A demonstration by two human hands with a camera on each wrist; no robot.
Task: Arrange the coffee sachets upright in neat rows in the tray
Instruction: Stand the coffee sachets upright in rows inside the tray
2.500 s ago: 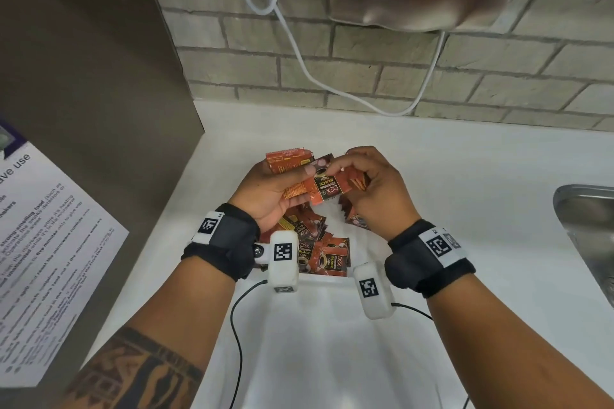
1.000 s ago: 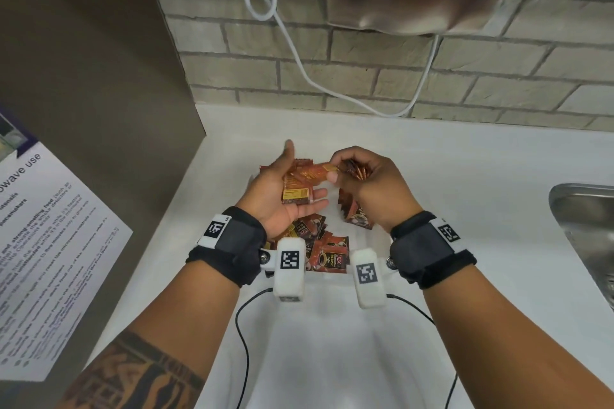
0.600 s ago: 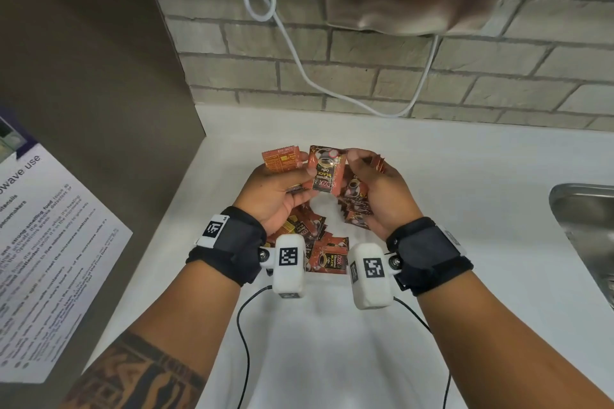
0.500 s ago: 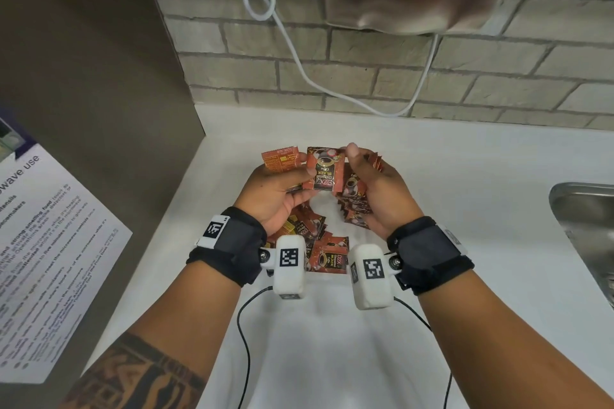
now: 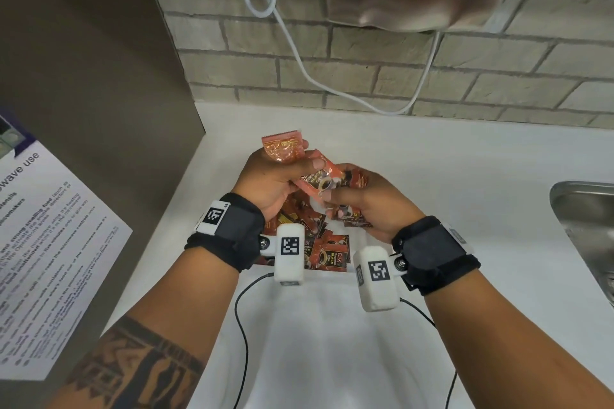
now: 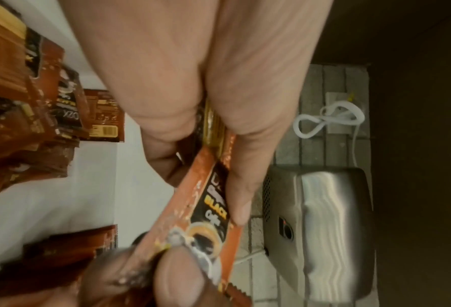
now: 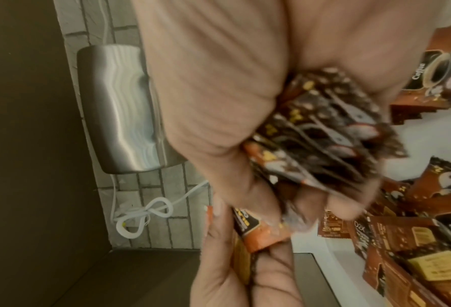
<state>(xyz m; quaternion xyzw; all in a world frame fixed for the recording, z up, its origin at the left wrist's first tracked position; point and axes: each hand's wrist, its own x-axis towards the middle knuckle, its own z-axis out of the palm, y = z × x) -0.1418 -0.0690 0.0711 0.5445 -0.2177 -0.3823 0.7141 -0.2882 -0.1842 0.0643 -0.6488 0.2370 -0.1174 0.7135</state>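
A sachet (image 5: 319, 181) is pinched between the left hand (image 5: 272, 179) and the right hand (image 5: 368, 206) above a loose pile (image 5: 319, 242) on the white bench (image 5: 448, 176). More sachets are gripped in each hand. Behind the pile a brick wall (image 5: 365, 76) with a white cable (image 5: 299, 53) is seen; a steel sink (image 5: 584, 226) is set right of the pile.

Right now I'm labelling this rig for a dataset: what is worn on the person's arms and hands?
Both hands are bare. Each wrist carries a black fabric strap with a white square-code patch, plus a white rounded camera pod bearing a black square marker; the right pod matches. Thin black cables trail from the pods. The left forearm has a dark geometric tattoo.
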